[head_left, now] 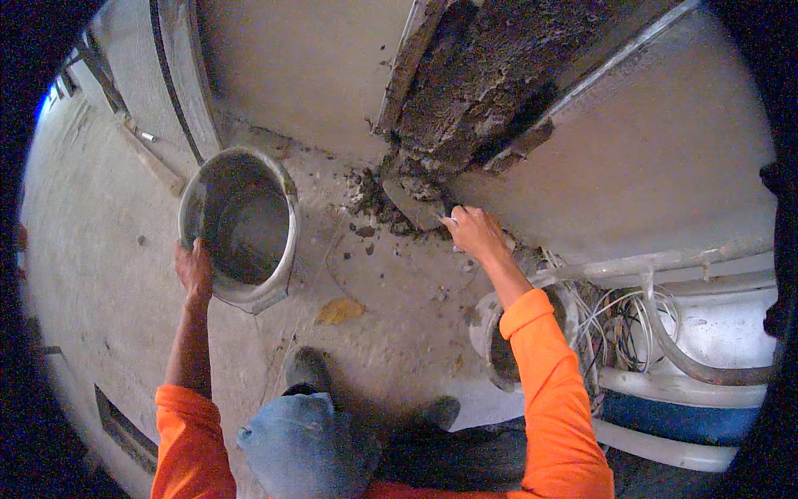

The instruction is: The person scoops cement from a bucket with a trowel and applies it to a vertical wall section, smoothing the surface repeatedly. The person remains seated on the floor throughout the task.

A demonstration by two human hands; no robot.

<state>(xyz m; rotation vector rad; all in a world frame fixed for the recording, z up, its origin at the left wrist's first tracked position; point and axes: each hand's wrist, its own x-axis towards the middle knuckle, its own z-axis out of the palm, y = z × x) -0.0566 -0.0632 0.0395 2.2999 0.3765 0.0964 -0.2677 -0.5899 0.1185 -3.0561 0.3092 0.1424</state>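
Observation:
My left hand (194,270) grips the near left rim of a round grey bucket (288,249), its fingers curled over the edge. The bucket is tilted, and a grey coating lines its dark inside. My right hand (480,231) is closed round the handle of a trowel (411,205). Flat and low, the trowel's blade lies against a pile of dark, crumbly mortar (366,193) at the wall's foot. Rough, wet-looking mortar (499,79) covers a strip of wall just beyond, between two straight edging strips. Most of the trowel's handle is hidden in my fist.
Below my right forearm stands a second bucket (485,333), partly covered by my sleeve. Tangled cables (636,328) and a bent pipe (690,366) are at the right. A wooden piece (154,162) lies at the far left. A yellowish scrap (341,311) lies near my shoe (307,370).

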